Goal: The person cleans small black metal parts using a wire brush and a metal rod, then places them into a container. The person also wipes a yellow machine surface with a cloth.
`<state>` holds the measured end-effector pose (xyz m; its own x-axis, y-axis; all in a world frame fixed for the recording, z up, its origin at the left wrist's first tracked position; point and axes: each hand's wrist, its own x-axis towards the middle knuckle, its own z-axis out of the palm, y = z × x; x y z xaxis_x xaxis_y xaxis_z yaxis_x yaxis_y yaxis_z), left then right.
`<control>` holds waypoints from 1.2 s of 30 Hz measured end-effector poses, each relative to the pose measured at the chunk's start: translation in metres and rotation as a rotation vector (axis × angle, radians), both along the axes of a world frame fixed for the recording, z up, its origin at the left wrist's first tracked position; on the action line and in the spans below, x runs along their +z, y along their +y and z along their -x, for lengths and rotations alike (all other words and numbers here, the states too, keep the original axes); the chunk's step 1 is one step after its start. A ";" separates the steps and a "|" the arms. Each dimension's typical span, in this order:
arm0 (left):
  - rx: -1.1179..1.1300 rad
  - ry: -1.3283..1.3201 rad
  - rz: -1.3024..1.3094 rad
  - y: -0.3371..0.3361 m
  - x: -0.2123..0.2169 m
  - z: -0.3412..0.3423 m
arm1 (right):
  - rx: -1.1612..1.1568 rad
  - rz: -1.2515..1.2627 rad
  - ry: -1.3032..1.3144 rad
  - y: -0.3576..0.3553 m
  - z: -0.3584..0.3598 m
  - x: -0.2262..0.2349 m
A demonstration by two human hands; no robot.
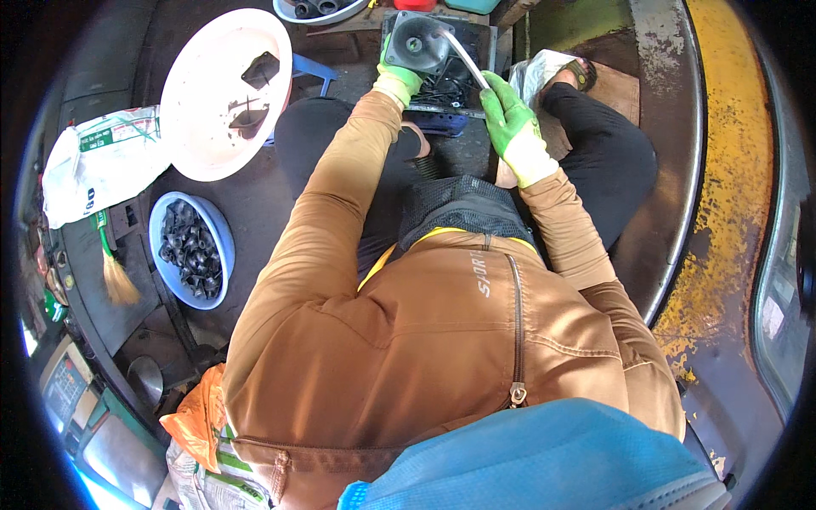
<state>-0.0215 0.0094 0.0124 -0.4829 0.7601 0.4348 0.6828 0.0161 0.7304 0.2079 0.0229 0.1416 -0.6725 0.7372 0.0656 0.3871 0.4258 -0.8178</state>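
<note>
In green-and-white gloves, both my hands are raised at the top centre. My left hand grips a black square-flanged part with a round hole in its middle, closed on its left edge. My right hand is closed around a thin, long metal tool; whether it is a blade or a rod I cannot tell. Its far tip meets the upper right of the black part. Below them is a tray holding thin black scraps.
To the left stand a large pinkish-white basin with a few black pieces and a blue basin full of black parts. A white sack and a hand broom lie further left. A worn yellow metal panel rises on the right.
</note>
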 end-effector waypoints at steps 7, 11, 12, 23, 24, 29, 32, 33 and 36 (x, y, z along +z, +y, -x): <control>-0.150 -0.139 -0.271 0.004 -0.023 -0.003 | 0.069 -0.223 0.173 -0.008 0.002 0.010; -0.155 -0.441 -0.320 0.007 -0.039 -0.003 | 0.086 -0.112 -0.175 -0.004 0.003 0.008; -0.192 -0.543 -0.307 0.009 -0.042 0.001 | 0.054 -0.075 -0.081 -0.004 0.002 0.008; -0.330 -1.008 -0.409 0.007 -0.030 -0.003 | 0.052 -0.033 -0.137 -0.006 0.003 0.000; -0.264 -0.725 -0.326 0.004 -0.020 0.000 | 0.000 0.034 -0.035 -0.007 0.002 0.002; 0.047 0.072 -0.199 -0.015 0.025 -0.007 | 0.016 0.090 0.210 -0.010 -0.001 0.025; 0.008 0.182 0.002 -0.012 0.035 -0.001 | 0.034 0.006 0.219 -0.017 -0.001 0.027; 0.028 0.449 0.107 -0.009 0.035 0.000 | 0.039 -0.002 0.248 -0.018 -0.001 0.024; 0.052 0.222 0.055 -0.009 0.026 -0.008 | 0.067 -0.123 0.218 -0.018 0.000 0.013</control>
<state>-0.0138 -0.0001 0.0383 -0.4188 0.7622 0.4936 0.8241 0.0907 0.5592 0.2084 0.0045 0.1541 -0.6798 0.6689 0.3007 0.1748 0.5460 -0.8193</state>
